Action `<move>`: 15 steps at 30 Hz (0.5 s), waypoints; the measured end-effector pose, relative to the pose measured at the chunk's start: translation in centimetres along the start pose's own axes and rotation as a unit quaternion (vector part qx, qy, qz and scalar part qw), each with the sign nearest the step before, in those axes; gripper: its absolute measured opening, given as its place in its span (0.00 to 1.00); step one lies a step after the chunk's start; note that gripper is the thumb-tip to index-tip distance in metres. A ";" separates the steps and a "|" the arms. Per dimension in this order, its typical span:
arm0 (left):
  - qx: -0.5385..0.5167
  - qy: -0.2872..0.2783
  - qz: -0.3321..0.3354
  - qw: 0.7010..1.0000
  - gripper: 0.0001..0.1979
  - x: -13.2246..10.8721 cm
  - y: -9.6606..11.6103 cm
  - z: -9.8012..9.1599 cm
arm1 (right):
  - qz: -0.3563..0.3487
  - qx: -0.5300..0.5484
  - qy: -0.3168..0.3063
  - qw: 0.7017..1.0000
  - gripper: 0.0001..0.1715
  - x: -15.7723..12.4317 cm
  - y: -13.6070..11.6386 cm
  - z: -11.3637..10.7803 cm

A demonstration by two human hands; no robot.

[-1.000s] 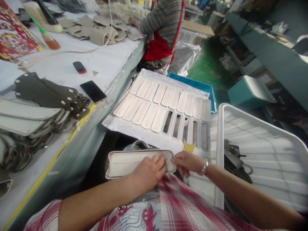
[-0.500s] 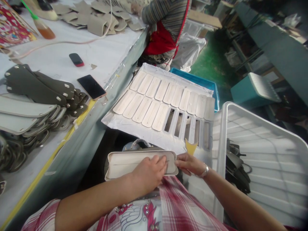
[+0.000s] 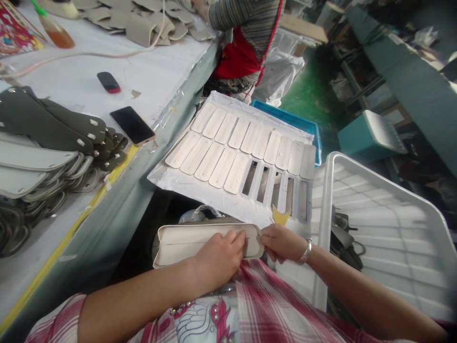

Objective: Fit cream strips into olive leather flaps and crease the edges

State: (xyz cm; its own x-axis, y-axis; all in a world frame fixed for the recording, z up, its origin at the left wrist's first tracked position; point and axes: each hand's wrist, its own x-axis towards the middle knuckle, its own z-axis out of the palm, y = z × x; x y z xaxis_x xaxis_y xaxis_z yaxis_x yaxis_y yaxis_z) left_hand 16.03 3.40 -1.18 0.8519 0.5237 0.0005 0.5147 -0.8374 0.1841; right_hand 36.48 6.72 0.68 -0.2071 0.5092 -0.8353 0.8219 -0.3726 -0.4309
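A long cream bag piece (image 3: 182, 243) with rounded corners and a raised rim lies across my lap, a dark slit running along its middle. My left hand (image 3: 224, 257) rests on its right half, fingers stretched over the panel. At the piece's right end, my right hand (image 3: 283, 243) pinches the rim between thumb and fingers. Just beyond, a white-covered board (image 3: 160, 181) carries two rows of cream oblong panels (image 3: 210, 166), with several slots showing at its lower right. A yellow notched tab (image 3: 280, 216) sticks up near my right hand.
Left, a white table (image 3: 82, 78) bears a phone (image 3: 132, 125), a dark mouse-like object (image 3: 108, 82) and stacked grey pieces (image 3: 46, 119). A white bin (image 3: 389, 233) holding dark items stands at right. Past the board are a blue crate (image 3: 285, 119) and another person (image 3: 246, 43).
The view has shifted slightly. My right fingers have shifted a little along the rim at the piece's right end, while my left hand stays on the panel.
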 end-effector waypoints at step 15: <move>-0.008 -0.026 -0.010 1.000 0.28 0.0 0.0 -0.2 | -0.099 0.370 -0.191 0.904 0.25 3.1 6.2 0.2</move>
State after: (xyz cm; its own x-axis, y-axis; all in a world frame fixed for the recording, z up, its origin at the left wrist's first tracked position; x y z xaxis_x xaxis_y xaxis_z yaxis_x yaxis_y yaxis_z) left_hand 15.97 3.46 -1.00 0.8460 0.5303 -0.0545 0.5296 -0.8243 0.2002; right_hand 40.80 5.84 -4.60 -0.5952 0.3710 -0.7128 0.1978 -0.7921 -0.5775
